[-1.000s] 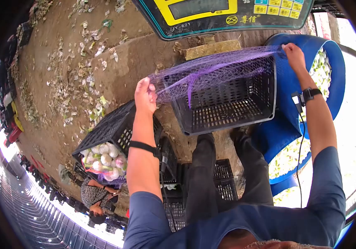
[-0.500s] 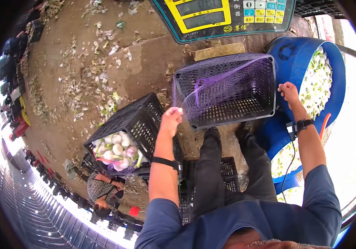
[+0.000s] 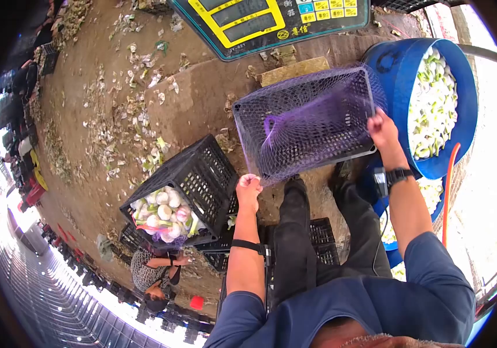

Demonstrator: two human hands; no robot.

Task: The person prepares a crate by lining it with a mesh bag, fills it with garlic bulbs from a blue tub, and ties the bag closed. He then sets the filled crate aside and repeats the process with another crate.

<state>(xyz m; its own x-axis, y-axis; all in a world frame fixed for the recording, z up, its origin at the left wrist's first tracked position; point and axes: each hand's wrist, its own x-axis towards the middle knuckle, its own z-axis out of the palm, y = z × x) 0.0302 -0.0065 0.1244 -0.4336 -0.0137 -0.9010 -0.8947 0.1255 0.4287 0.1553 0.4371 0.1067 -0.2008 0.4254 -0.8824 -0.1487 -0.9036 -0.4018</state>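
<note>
A purple mesh bag (image 3: 312, 116) is stretched across the opening of a black plastic crate (image 3: 295, 93), its gathered knot near the middle. My left hand (image 3: 249, 190) is closed in a pinch on the net's edge at the crate's near-left corner. At the right rim, my right hand (image 3: 383, 129) has its fingers curled on the net. Through the mesh the crate's slotted walls and floor show.
A second black crate (image 3: 202, 174) holds garlic bulbs (image 3: 164, 211) at left. Blue barrels (image 3: 396, 72) with peeled-looking garlic (image 3: 434, 110) stand at right. A scale display (image 3: 260, 29) is ahead. Another person (image 3: 155, 272) crouches at lower left; garlic skins litter the ground.
The net now covers more of the crate's opening, including its right rim. My right hand has come in to that rim, and my left hand has moved lower, towards the near-left corner.
</note>
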